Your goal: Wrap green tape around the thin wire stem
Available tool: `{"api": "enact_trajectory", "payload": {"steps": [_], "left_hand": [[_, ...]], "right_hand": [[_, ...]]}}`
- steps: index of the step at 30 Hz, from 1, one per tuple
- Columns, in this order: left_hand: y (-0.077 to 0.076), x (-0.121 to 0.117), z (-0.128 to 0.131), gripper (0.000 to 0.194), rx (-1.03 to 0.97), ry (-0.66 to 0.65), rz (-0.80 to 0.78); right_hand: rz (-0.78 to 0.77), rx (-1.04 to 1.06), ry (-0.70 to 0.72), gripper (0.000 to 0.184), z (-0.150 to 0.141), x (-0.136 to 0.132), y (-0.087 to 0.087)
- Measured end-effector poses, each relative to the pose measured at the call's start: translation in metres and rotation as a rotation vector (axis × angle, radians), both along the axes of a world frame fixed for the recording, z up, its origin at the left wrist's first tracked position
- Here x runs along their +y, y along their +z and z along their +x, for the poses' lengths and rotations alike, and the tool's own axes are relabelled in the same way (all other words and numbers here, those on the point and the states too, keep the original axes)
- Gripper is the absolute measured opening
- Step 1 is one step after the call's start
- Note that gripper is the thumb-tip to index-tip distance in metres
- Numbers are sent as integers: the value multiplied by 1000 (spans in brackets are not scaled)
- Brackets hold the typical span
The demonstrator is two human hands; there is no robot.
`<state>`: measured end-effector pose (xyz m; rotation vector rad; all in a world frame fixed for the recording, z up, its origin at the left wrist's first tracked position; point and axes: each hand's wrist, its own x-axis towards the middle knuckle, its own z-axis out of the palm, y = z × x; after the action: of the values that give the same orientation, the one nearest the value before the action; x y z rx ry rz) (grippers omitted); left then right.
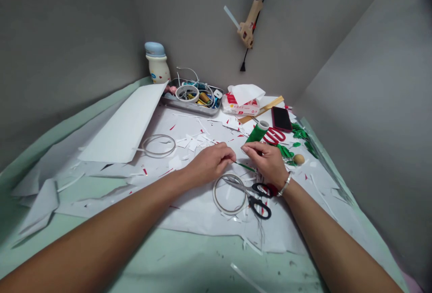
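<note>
My left hand is closed in a pinch on one end of a thin green stem, which slants down toward my right hand. My right hand, with a bracelet at the wrist, has thumb and forefinger pressed together. From behind its fingers a tilted spool of green thread sticks up, its lower end hidden by the hand. Below both hands lie black-handled scissors, their blades across a pale ring-shaped coil. Red-handled scissors rest just beyond my right hand.
Paper scraps litter the white sheet. At the back stand a metal tray of supplies, a tissue pack and a bottle. Right are a phone, green leaves and a small ball. A glue gun hangs above.
</note>
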<state>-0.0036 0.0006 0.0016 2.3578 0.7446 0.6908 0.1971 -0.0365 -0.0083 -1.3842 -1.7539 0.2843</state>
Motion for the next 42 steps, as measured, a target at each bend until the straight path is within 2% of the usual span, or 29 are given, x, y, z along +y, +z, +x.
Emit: {"api": "enact_trajectory", "payload": {"steps": [2, 5, 7, 9, 11, 13, 16, 19, 21, 24, 26, 28, 31, 33, 36, 39, 42], "left_hand": [[4, 1, 0, 14, -68, 3, -116], [5, 4, 0, 15, -151, 104, -239], [3, 6, 0, 15, -174, 197, -208], [-1, 8, -1, 14, -155, 273, -104], [-5, 9, -1, 14, -100, 292, 3], [-8, 8, -2, 16, -34, 246, 70], [-8, 4, -1, 18, 29, 106, 95], [-2, 0, 0, 17, 6, -19, 28], [2, -1, 1, 15, -58, -19, -66], [5, 2, 1, 13, -166, 79, -237], [4, 4, 1, 14, -211, 168, -270], [1, 7, 0, 14, -211, 257, -205], [-4, 8, -1, 12, -134, 316, -26], [-7, 7, -2, 14, -65, 286, 62], [-8, 4, -1, 18, 12, 174, 106], [-4, 1, 0, 18, 14, 55, 72], [1, 0, 1, 15, -60, 31, -48]], "right_hand": [[-97, 18, 33, 24, 1, 1, -4], [-136, -68, 133, 21, -6, -4, -6], [-94, -185, 211, 18, -15, -8, -4], [-19, -303, 263, 18, -23, -13, 0], [70, -379, 260, 18, -27, -16, 4], [138, -389, 213, 19, -26, -16, 8], [164, -276, 130, 19, -16, -11, 10], [117, -93, 44, 18, -5, -4, 5], [47, -33, 26, 19, 0, -1, 0], [-34, -104, 102, 19, -2, -1, -4], [-39, -203, 189, 19, -10, -5, -4], [-10, -296, 269, 18, -18, -10, -1], [96, -398, 290, 18, -26, -16, 4], [162, -428, 242, 18, -26, -17, 8], [196, -364, 135, 19, -19, -14, 10], [164, -179, 39, 18, -9, -7, 6], [53, -84, 11, 18, -1, -1, -1]]}}
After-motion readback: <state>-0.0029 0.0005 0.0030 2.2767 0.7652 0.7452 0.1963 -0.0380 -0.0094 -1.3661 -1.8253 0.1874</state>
